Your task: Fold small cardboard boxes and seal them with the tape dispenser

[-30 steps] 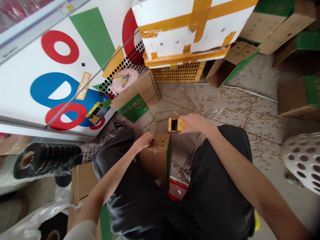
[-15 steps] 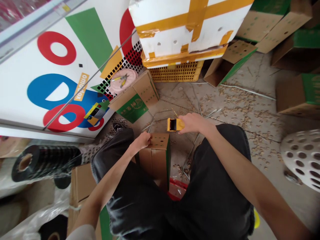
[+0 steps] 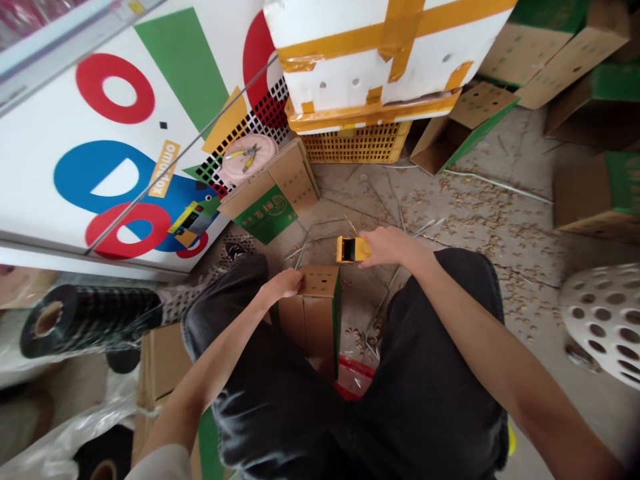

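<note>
Yellow plastic dispenser [image 3: 353, 249] is sticking out crosswise to the left of the right hand [image 3: 389, 247], which is closing around its end, while the left hand [image 3: 284, 284] is resting half-curled on an upright cardboard box [image 3: 311, 330].

The only view rides on the person's head, facing forward and steeply down. It sits close above the shorts [image 3: 440, 347], left hand [image 3: 284, 283] and right hand [image 3: 390, 245] — and spreads wide enough to take in the floor [image 3: 450, 200], a printed panel [image 3: 45, 167] and farther cartons [image 3: 595, 193].
</note>
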The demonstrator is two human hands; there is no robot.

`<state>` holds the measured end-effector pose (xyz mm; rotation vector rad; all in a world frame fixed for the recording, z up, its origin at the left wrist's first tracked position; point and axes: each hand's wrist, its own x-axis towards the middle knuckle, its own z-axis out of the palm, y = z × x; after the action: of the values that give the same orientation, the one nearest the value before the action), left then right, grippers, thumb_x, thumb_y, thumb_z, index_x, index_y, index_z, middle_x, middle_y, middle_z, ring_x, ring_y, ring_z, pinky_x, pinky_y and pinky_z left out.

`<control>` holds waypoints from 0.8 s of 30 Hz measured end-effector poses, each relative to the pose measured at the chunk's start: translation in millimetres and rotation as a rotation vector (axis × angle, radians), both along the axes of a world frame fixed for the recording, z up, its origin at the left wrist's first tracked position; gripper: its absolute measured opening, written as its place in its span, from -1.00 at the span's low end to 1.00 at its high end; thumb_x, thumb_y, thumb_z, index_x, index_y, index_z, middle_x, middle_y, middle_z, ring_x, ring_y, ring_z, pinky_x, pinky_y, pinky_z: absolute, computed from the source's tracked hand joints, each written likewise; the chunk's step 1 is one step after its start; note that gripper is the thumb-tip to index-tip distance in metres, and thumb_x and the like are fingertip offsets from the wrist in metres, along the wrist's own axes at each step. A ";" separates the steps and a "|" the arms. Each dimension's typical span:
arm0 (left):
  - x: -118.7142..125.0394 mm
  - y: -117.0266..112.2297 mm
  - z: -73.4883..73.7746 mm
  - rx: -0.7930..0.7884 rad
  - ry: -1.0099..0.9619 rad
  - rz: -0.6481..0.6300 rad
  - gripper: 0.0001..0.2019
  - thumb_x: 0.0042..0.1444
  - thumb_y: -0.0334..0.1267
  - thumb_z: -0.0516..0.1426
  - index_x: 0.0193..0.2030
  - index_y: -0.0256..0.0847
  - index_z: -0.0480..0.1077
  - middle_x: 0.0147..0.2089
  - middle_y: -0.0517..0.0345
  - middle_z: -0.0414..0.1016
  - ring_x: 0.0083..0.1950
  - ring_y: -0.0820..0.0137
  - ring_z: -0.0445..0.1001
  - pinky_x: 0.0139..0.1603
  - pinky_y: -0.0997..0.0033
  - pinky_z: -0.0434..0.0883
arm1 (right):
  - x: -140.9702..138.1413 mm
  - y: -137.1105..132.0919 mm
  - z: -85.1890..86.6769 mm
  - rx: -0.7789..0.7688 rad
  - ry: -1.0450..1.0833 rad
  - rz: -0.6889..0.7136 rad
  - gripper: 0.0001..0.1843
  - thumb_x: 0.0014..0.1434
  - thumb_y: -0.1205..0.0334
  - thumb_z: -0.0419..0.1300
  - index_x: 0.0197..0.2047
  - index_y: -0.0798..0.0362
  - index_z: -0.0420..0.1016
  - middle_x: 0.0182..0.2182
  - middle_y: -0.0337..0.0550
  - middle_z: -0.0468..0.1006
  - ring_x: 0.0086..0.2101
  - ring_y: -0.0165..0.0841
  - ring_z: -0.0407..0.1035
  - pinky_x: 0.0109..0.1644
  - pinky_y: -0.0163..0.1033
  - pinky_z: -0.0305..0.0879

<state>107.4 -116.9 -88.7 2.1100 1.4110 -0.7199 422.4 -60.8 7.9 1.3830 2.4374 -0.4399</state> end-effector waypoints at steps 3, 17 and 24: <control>0.8 0.8 -0.6 -0.039 0.039 0.005 -0.67 0.44 -0.36 0.03 0.17 -0.25 0.57 0.10 -0.26 0.69 0.09 0.14 0.70 0.05 0.32 0.54 | -0.3 -0.1 0.0 -0.005 -0.004 -0.005 -0.30 0.14 -0.22 0.42 0.18 0.11 0.57 -0.06 0.16 0.73 -0.05 0.06 0.63 -0.14 -0.10 0.37; -10.3 24.9 -19.7 0.110 -0.133 -0.163 -0.81 0.29 -0.53 0.22 -0.14 -0.30 0.69 -0.12 -0.09 0.74 -0.05 0.32 0.69 0.07 0.47 0.50 | -2.2 -3.8 7.2 -0.004 -0.006 0.005 -0.33 0.17 -0.20 0.42 0.17 0.11 0.57 -0.04 0.17 0.73 -0.02 0.06 0.63 -0.15 -0.11 0.35; -10.1 21.6 -21.5 0.229 -0.048 -0.260 -0.83 0.31 -0.51 0.21 -0.19 -0.31 0.66 -0.12 -0.11 0.69 -0.09 0.30 0.66 0.00 0.45 0.50 | -0.1 -1.8 0.6 0.007 -0.001 0.011 -0.30 0.15 -0.22 0.43 0.17 0.12 0.57 -0.03 0.18 0.72 -0.03 0.07 0.63 -0.14 -0.08 0.37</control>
<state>97.4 -95.4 -110.2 2.5040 1.2576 -0.6226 422.3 -62.5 8.5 1.3713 2.4470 -0.4281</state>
